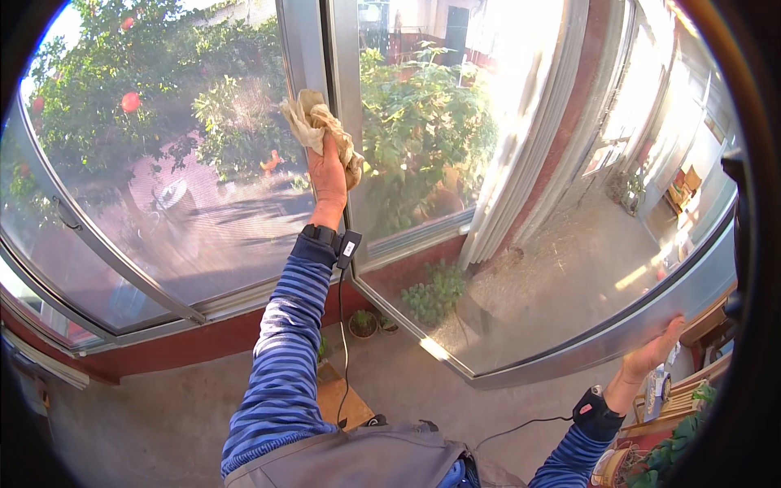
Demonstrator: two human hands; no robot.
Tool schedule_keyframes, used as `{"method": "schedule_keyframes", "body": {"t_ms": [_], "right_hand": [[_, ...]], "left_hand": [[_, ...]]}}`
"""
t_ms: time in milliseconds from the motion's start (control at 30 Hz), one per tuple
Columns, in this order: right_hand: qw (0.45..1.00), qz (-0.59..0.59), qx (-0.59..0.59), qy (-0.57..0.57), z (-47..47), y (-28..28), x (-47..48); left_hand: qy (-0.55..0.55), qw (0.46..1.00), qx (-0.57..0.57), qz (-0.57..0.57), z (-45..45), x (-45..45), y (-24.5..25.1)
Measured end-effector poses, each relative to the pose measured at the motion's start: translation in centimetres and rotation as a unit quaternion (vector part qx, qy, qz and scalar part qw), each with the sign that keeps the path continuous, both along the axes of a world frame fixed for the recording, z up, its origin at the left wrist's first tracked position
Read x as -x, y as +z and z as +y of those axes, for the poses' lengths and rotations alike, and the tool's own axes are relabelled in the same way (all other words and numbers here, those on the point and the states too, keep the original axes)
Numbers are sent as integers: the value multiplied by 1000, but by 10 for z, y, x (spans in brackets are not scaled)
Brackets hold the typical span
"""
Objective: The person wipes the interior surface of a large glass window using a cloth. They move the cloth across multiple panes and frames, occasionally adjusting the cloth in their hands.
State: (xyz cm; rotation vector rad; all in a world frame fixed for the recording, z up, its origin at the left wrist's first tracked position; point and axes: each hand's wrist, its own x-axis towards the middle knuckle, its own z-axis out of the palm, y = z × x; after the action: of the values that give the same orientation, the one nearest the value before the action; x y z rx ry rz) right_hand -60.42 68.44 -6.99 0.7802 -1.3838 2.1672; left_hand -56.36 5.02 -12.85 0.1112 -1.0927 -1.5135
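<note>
My left hand (329, 174) is raised and closed around a crumpled beige cloth (323, 122). The cloth lies against the upright metal window frame (347, 73), where the screened pane on the left meets an opened glass sash. That sash (549, 366) swings out towards me on the right, and its glass shows a courtyard and curtains. My right hand (653, 354) rests against the outer edge of the sash frame, with its thumb side up; its fingers are partly hidden. Both wrists wear black straps with cables.
A sliding screen with a handle (67, 213) stands at the left, above a red sill wall (177, 352). Small potted plants (363, 324) and a wooden piece of furniture (341, 396) are below. Leafy plants (671, 448) and a slatted wooden piece (677, 399) stand at the lower right.
</note>
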Motion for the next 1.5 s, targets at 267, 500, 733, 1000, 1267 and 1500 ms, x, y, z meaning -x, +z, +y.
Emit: {"method": "schedule_keyframes", "body": {"t_ms": [267, 500, 733, 1000, 1267, 1500], "right_hand": [[997, -40, 35, -63, 1, 1, -13], [996, 21, -15, -85, -21, 13, -22], [990, 14, -21, -138, -37, 24, -31], [986, 28, -50, -157, -50, 27, -40], [980, 6, -55, -189, -46, 28, -43], [999, -8, 10, -37, -17, 14, -40]], "left_hand": [[151, 970, 157, -106, 18, 7, -30], [216, 935, 245, -138, 12, 11, -65], [190, 952, 190, -143, 29, 8, -129], [182, 952, 109, -221, 40, 8, -235], [92, 979, 13, -184, 60, 1, -247], [35, 991, -9, -129, 81, 1, -168]]}}
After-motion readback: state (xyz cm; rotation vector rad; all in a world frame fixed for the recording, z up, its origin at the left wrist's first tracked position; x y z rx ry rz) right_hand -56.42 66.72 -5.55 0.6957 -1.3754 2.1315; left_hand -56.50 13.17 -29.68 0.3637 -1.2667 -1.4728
